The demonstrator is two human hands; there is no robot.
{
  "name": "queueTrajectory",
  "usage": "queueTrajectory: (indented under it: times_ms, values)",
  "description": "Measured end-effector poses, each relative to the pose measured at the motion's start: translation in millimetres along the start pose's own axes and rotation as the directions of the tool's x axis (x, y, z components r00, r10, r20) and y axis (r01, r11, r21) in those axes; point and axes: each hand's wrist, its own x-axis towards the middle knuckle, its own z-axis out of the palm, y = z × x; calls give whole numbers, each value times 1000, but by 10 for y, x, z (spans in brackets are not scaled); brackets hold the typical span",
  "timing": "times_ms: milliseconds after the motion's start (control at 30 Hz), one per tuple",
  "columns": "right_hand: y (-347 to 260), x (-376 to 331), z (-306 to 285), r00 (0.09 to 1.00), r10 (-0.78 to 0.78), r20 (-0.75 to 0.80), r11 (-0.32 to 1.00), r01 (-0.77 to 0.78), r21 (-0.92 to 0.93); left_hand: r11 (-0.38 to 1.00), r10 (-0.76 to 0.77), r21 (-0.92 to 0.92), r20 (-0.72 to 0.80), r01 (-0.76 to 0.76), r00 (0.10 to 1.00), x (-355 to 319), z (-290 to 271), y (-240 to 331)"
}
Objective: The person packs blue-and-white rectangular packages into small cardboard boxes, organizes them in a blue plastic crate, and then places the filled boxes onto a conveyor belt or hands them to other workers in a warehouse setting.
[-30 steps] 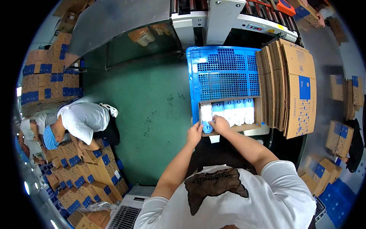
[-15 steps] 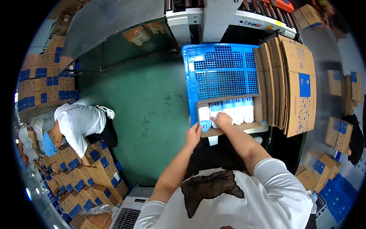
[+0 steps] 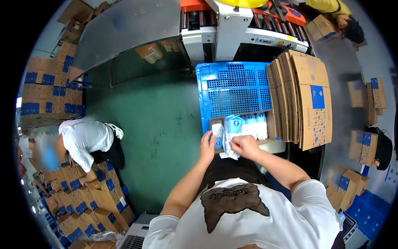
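Observation:
An open cardboard carton [image 3: 271,128] sits at the near end of a blue plastic crate [image 3: 203,89], holding several blue-and-white soft packets, one of them a standing packet [image 3: 260,126] at its right. My right hand [image 3: 245,147] is closed on the lower end of a raised packet [image 3: 233,125], which tilts toward me over the carton's near wall. At the carton's left near corner is my left hand [image 3: 207,147], fingers upright, thumb and fingers around the wall. Next to it a packet [image 3: 218,142] lies at the left end inside.
Flattened cartons [image 3: 304,103] stand stacked right of the crate. Beyond is a roller conveyor [image 3: 273,39] with a white frame. A metal table [image 3: 128,31] is at far left. A co-worker in a white shirt [image 3: 89,141] bends over stacked cartons [image 3: 91,197] on the left.
My right hand has pulled one packet up and toward me out of the row. My left hand has shifted slightly left along the carton's corner. The view has moved a little.

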Motion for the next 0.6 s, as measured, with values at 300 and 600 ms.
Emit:
queueTrajectory:
  times_ms: [300,600]
  values:
    - [-859,160,-204,882,237,-407,777,80,625,413,154,-776,575,477,803,-177,-435,973]
    - [-960,521,158,947,322,-4,565,-189,803,772,112,-632,36,-64,993,-255,-960,1014]
